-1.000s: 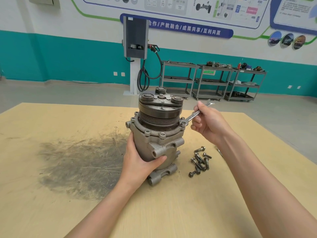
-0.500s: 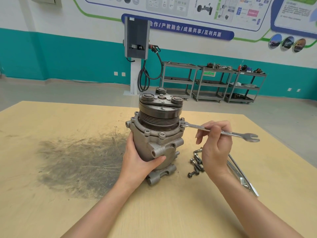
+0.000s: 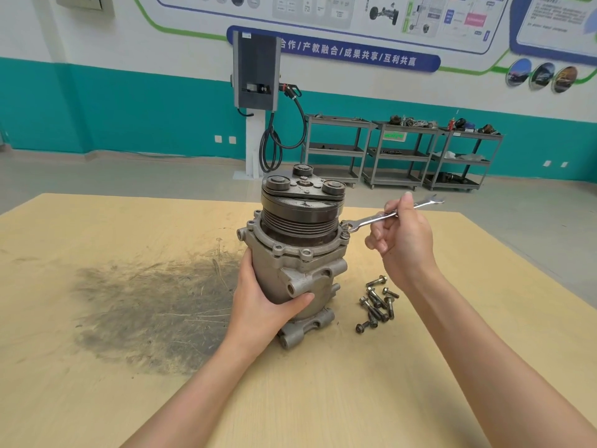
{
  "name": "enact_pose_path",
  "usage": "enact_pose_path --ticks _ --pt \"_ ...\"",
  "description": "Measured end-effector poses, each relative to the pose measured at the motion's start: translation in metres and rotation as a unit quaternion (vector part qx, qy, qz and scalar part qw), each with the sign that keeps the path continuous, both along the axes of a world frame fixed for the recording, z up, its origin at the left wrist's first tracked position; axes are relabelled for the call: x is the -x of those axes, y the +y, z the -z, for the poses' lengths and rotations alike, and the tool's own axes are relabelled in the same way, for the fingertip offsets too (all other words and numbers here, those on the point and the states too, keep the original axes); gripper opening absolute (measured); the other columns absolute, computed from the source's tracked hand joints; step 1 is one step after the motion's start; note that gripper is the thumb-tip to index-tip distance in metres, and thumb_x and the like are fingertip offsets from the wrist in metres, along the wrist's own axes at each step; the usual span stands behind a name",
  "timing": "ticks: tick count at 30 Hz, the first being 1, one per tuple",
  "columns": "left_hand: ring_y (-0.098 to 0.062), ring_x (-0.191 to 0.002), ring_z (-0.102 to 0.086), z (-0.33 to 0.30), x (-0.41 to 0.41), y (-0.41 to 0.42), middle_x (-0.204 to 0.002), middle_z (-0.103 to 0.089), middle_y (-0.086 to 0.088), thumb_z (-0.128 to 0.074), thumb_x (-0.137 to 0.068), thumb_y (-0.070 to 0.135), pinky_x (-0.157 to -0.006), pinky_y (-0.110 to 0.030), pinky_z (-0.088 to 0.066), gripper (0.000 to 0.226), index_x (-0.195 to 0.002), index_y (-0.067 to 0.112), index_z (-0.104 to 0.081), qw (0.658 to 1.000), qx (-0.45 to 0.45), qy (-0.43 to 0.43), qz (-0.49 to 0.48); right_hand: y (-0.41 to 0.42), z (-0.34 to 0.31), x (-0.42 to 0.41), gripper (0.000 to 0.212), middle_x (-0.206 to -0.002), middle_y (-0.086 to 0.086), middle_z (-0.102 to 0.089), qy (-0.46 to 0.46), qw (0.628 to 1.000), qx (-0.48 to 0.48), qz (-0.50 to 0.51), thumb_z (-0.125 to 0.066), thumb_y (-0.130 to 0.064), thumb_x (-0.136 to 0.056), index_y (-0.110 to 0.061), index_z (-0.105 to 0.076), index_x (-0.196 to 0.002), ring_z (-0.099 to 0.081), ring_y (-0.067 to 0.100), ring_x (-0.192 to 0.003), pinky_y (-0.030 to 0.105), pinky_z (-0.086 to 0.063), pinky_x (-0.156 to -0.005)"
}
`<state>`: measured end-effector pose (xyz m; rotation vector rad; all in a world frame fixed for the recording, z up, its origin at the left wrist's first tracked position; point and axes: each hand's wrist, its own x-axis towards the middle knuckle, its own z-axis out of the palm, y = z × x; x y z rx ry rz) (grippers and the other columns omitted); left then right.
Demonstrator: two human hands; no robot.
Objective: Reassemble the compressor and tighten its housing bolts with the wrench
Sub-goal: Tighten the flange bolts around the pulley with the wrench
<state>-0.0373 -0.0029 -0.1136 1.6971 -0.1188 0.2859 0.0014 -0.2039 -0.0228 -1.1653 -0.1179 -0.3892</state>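
Gripping wrench at compressor bolt.

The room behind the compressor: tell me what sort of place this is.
Probably a vehicle-repair training workshop. A wall-mounted EV charger with its cable stands on the far wall, metal carts carry car parts, and instructional posters with vehicle diagrams hang above a teal-painted wall.

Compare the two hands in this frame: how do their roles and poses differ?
The left hand wraps the compressor body low down, thumb across the front; the right hand is raised beside the flange, pinching the wrench. The left grip is broad and bracing; the right is a finger grip on the thin shaft. Both are bare and each holds something.
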Motion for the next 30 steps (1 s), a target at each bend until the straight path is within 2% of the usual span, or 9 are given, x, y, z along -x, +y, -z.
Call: enact_pose_path --ticks 6,9,13,18,21,24,27,30 --pt "-0.005 -0.130 -0.048 0.001 0.000 0.000 -0.140 -0.052 0.014 -0.094 -0.059 0.025 -0.112 -0.040 -0.041 0.114 -0.151 0.028 -0.026 1.000 0.001 0.000 0.001 0.000 -0.009 -0.007 0.038 -0.045 0.002 -0.045 0.098 0.994 0.026 -0.048 -0.030 -0.039 -0.107 -0.013 -0.046 -0.084 -0.033 0.013 -0.033 0.022 -0.037 -0.041" --pt "-0.006 -0.129 -0.049 0.001 -0.001 0.000 -0.139 -0.052 0.014 -0.094 -0.059 0.027 -0.112 -0.041 -0.042 0.114 -0.150 0.028 -0.027 1.000 0.002 0.001 0.001 0.002 -0.006 -0.007 0.038 -0.046 0.002 -0.045 0.101 0.993 0.016 -0.050 -0.031 -0.039 -0.106 -0.013 -0.046 -0.084 -0.033 0.013 -0.033 0.022 -0.037 -0.041" --pt "-0.007 -0.130 -0.049 0.002 -0.002 0.000 -0.140 -0.052 0.013 -0.094 -0.058 0.029 -0.112 -0.042 -0.042 0.114 -0.150 0.029 -0.027 1.000 0.005 0.000 0.002 0.008 0.010 0.004 0.041 -0.044 0.001 -0.048 0.025 0.999 -0.003 0.024 -0.028 -0.040 -0.107 -0.013 -0.045 -0.082 -0.035 0.013 -0.033 0.023 -0.038 -0.043" --pt "-0.005 -0.129 -0.049 0.002 -0.002 0.000 -0.139 -0.052 0.015 -0.094 -0.057 0.029 -0.111 -0.041 -0.043 0.115 -0.150 0.031 -0.027 1.000 0.009 -0.004 0.005 0.021 0.033 0.029 0.037 -0.050 -0.001 -0.054 -0.103 0.979 0.056 0.167 -0.031 -0.041 -0.104 -0.015 -0.046 -0.083 -0.046 0.016 -0.040 0.024 -0.040 -0.043" --pt "-0.003 -0.128 -0.050 0.003 -0.002 0.000 -0.138 -0.053 0.017 -0.094 -0.057 0.028 -0.111 -0.040 -0.042 0.114 -0.150 0.033 -0.028 1.000 0.012 -0.009 0.005 0.027 0.037 0.043 0.033 -0.057 0.002 -0.058 -0.179 0.962 0.111 0.174 -0.038 -0.043 -0.102 -0.017 -0.047 -0.084 -0.050 0.018 -0.045 0.024 -0.043 -0.047" --pt "-0.003 -0.128 -0.049 0.003 -0.002 0.000 -0.138 -0.053 0.017 -0.092 -0.052 0.040 -0.111 -0.040 -0.042 0.118 -0.150 0.034 -0.027 1.000 0.016 -0.007 0.008 0.029 0.036 0.052 0.034 -0.066 -0.001 -0.059 -0.229 0.944 0.181 0.156 -0.045 -0.053 -0.098 -0.023 -0.050 -0.084 -0.055 0.022 -0.051 0.029 -0.047 -0.052" --pt "0.000 -0.126 -0.050 0.003 -0.002 0.000 -0.136 -0.054 0.020 -0.089 -0.046 0.048 -0.110 -0.038 -0.043 0.119 -0.148 0.037 -0.028 1.000 0.022 -0.005 0.010 0.025 0.030 0.055 0.038 -0.065 -0.002 -0.060 -0.239 0.939 0.185 0.163 -0.044 -0.054 -0.098 -0.019 -0.050 -0.084 -0.056 0.021 -0.051 0.029 -0.048 -0.052" --pt "-0.001 -0.127 -0.050 0.003 -0.003 0.001 -0.138 -0.053 0.019 -0.093 -0.051 0.041 -0.111 -0.038 -0.043 0.119 -0.149 0.036 -0.026 1.000 0.022 0.000 0.012 0.016 0.020 0.052 0.038 -0.059 -0.001 -0.058 -0.232 0.943 0.161 0.176 -0.037 -0.048 -0.102 -0.017 -0.049 -0.084 -0.055 0.019 -0.047 0.026 -0.047 -0.048"
